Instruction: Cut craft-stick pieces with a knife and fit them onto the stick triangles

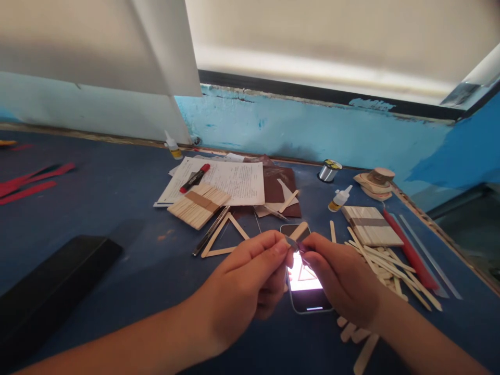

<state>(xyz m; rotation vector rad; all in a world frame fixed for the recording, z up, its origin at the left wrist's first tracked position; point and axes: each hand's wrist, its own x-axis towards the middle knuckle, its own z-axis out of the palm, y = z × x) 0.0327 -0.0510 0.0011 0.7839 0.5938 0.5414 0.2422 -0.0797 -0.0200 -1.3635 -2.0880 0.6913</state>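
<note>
My left hand (253, 276) and my right hand (339, 276) meet above a lit phone (307, 299). The fingers of my left hand pinch a wooden stick (299, 230) near its end. A small grey strip (291, 242) shows between the two hands. My right hand is closed at the strip's other side; what lies between its fingertips is too small to make out. Left of the phone, a triangle of wooden sticks (211, 245) lies on the blue table (148, 271).
Behind are papers (230, 179), a red-capped marker (195, 178) and a banded stick bundle (199, 205). To the right are loose sticks (394, 268), another bundle (371, 225), a glue bottle (339, 199) and a wire spool (329, 170). A black object (62, 286) lies left.
</note>
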